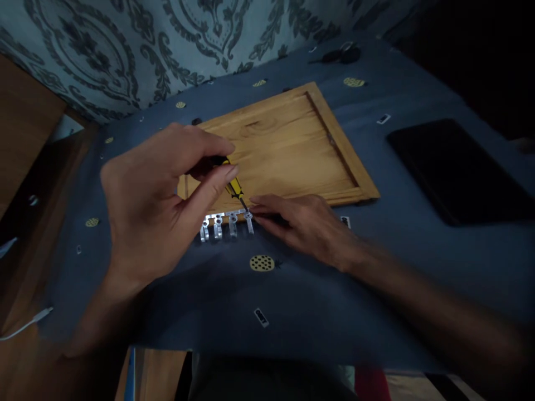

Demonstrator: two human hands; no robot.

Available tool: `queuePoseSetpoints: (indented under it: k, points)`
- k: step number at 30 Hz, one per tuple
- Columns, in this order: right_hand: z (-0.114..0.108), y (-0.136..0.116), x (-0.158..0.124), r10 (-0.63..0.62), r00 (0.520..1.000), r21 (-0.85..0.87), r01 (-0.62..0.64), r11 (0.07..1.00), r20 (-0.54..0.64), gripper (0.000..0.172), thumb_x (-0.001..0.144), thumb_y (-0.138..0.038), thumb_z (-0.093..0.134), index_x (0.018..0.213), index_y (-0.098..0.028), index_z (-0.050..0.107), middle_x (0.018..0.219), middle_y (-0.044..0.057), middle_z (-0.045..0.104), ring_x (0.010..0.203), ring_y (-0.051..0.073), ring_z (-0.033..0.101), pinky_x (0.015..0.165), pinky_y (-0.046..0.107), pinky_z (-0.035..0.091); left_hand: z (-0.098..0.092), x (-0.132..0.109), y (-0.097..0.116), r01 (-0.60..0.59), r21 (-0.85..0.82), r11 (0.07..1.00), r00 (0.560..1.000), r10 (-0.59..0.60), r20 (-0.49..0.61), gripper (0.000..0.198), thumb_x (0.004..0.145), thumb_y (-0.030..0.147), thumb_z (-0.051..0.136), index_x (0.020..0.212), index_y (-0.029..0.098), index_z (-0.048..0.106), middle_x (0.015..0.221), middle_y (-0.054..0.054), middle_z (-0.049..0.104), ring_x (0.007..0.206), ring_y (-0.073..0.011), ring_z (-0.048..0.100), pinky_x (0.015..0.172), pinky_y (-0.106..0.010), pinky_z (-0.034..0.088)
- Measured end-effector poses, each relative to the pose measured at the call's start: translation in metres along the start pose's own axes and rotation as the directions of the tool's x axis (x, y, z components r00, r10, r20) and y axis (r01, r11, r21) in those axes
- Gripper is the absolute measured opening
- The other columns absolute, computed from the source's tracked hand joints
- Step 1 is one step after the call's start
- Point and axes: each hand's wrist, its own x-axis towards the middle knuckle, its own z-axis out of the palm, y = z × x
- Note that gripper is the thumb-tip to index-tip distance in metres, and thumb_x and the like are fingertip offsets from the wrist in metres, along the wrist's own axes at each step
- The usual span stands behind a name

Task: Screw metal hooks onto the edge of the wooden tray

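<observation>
My left hand (154, 200) grips a small yellow and black screwdriver (234, 186) between thumb and fingers. The tool slants down, its tip at the right end of a silver metal hook rail (225, 217). Several hooks hang from that rail along the near edge of a wooden board (284, 147) with a raised frame. My right hand (309, 223) rests at the rail's right end, its fingertips pressed together beside the screwdriver tip. What those fingertips hold, if anything, is too small to make out.
Blue cloth with pineapple prints (292, 301) covers the table. A dark flat tablet-like object (455, 170) lies at the right. Dark keys or a similar item (340, 54) sit near the back. Behind stands a patterned wall covering (175, 44). A white cable (29, 323) is at the lower left.
</observation>
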Motion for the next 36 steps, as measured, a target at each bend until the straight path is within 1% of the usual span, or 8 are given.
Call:
queuePoseSetpoints:
  k: [3,7,11,12,15,17,27,36]
  points:
    - [-0.0025,-0.0036,-0.0010,-0.028,1.000,0.039,0.029,0.999,-0.005,0.031,0.091,-0.026,0.061,0.121,-0.019,0.065,0.109,0.005,0.079,0.096,0.024,0.076,0.083,0.036,0.060,-0.0018,-0.0005,0.0005,0.033,0.030,0.999,0.999,-0.034,0.031,0.007,0.093,0.025,0.065,0.095,0.031,0.069,0.087,0.005,0.071,0.079,-0.0138,0.070,0.075,-0.028,0.058]
    - [-0.0050,-0.0076,-0.0024,-0.008,1.000,0.030,0.008,1.000,-0.005,0.044,0.088,-0.039,0.068,0.128,-0.019,0.061,0.107,0.006,0.079,0.095,0.027,0.076,0.084,0.041,0.061,-0.0025,-0.0017,0.0020,0.072,0.024,0.997,0.997,-0.073,0.038,0.007,0.092,0.026,0.066,0.095,0.031,0.069,0.089,0.005,0.072,0.079,-0.0155,0.071,0.075,-0.028,0.059]
    - [-0.0036,-0.0064,-0.0027,0.024,1.000,0.009,-0.024,1.000,0.017,0.052,0.084,-0.048,0.073,0.128,-0.022,0.062,0.106,0.005,0.080,0.075,0.024,0.077,0.073,0.039,0.062,-0.0014,-0.0015,0.0013,0.022,0.028,0.999,1.000,-0.022,0.016,0.008,0.094,0.025,0.064,0.096,0.029,0.069,0.088,0.005,0.072,0.076,-0.0133,0.069,0.073,-0.027,0.057]
    - [-0.0026,-0.0055,-0.0027,0.024,1.000,0.005,-0.024,1.000,0.017,0.053,0.084,-0.048,0.074,0.128,-0.022,0.061,0.106,0.004,0.080,0.074,0.023,0.077,0.073,0.039,0.062,-0.0012,-0.0015,0.0007,0.022,0.032,0.999,1.000,-0.023,0.012,0.007,0.093,0.025,0.064,0.096,0.029,0.069,0.088,0.005,0.072,0.075,-0.0133,0.068,0.072,-0.026,0.057]
    - [0.0006,-0.0031,-0.0023,0.014,1.000,0.006,-0.014,1.000,0.016,0.053,0.083,-0.041,0.076,0.129,-0.021,0.059,0.110,0.004,0.079,0.093,0.026,0.077,0.083,0.042,0.061,-0.0012,-0.0015,-0.0017,0.005,0.029,1.000,1.000,-0.006,0.015,0.007,0.094,0.025,0.063,0.096,0.028,0.068,0.087,0.005,0.071,0.074,-0.0129,0.067,0.071,-0.025,0.055]
    - [0.0019,-0.0026,-0.0020,0.021,1.000,0.005,-0.021,1.000,0.017,0.053,0.084,-0.037,0.076,0.130,-0.020,0.059,0.111,0.004,0.079,0.098,0.027,0.076,0.086,0.044,0.061,-0.0012,-0.0014,-0.0029,-0.026,0.014,1.000,0.999,0.026,0.020,0.008,0.094,0.023,0.062,0.096,0.027,0.068,0.086,0.005,0.070,0.075,-0.0122,0.066,0.070,-0.024,0.053]
    - [-0.0008,-0.0055,-0.0017,0.034,0.999,-0.002,-0.034,0.999,0.026,0.048,0.084,-0.031,0.075,0.128,-0.021,0.060,0.111,0.005,0.079,0.093,0.026,0.077,0.082,0.040,0.062,-0.0016,-0.0013,-0.0027,-0.029,0.026,0.999,0.999,0.028,0.039,0.012,0.095,0.021,0.061,0.095,0.030,0.068,0.083,0.006,0.068,0.075,-0.0135,0.065,0.070,-0.027,0.050]
    - [0.0004,-0.0033,-0.0012,-0.015,1.000,0.005,0.015,1.000,0.003,0.046,0.084,-0.031,0.076,0.125,-0.020,0.061,0.110,0.004,0.079,0.098,0.027,0.076,0.085,0.042,0.062,0.0017,-0.0015,-0.0062,-0.109,0.007,0.994,0.994,0.109,-0.024,0.007,0.095,0.023,0.061,0.095,0.024,0.068,0.081,0.003,0.069,0.073,-0.0144,0.066,0.067,-0.028,0.051]
